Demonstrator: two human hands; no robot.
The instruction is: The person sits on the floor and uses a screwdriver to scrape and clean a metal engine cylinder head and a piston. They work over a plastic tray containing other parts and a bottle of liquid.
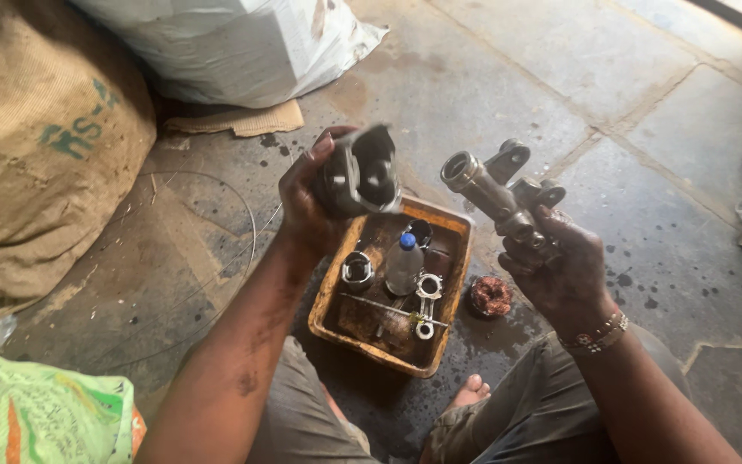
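So the left hand (307, 202) is wrapped around a dark metal housing (361, 174), fingers curled behind it, holding it up above the tray; it's a bit motion-blurred so the details are hard to make out. The right hand (560, 271) is closed around a grey metal cylinder body (495, 193) with a round open bore at the upper end and a couple of lugs sticking off it, tilted up and to the left. The two parts are held near each other but not touching.

Right below sits a grimy yellow tray (455, 283) on the floor, and in it there's a small plastic bottle with a blue cap (404, 263), a metal ring-shaped piece (357, 271) and a spanner (427, 305). Just beside the tray's right edge lies a rusty-looking round part (491, 296). Further out: a burlap sack (45, 137) on the left, a white sack (234, 43) up top, oil-spotted stone floor (646, 112).
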